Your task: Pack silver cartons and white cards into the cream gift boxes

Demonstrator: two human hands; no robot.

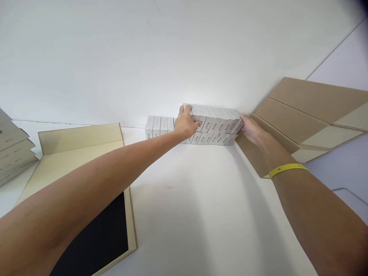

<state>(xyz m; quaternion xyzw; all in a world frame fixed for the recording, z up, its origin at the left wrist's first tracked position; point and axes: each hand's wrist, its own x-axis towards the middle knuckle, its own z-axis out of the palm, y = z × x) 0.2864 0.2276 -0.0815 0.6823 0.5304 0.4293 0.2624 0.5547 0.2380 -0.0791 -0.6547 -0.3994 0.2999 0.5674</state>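
Observation:
Small white boxes (214,124) with dark print stand in a row two layers high against the white wall. My left hand (185,122) grips the left end of the upper layer, thumb on the front and fingers over the top. At the right end, my right hand (253,128) presses its fingers against the end box. Both hands are closed on the row, which sits between them. Left of my left hand is another short group of white boxes (159,126), close to the wall.
An open cream box (82,143) with a black inside lies at the left. Larger white boxes (14,153) are stacked at the far left edge. At the right, folded brown cardboard panels (299,115) lean near the wall. A thin cable (349,190) lies at the far right.

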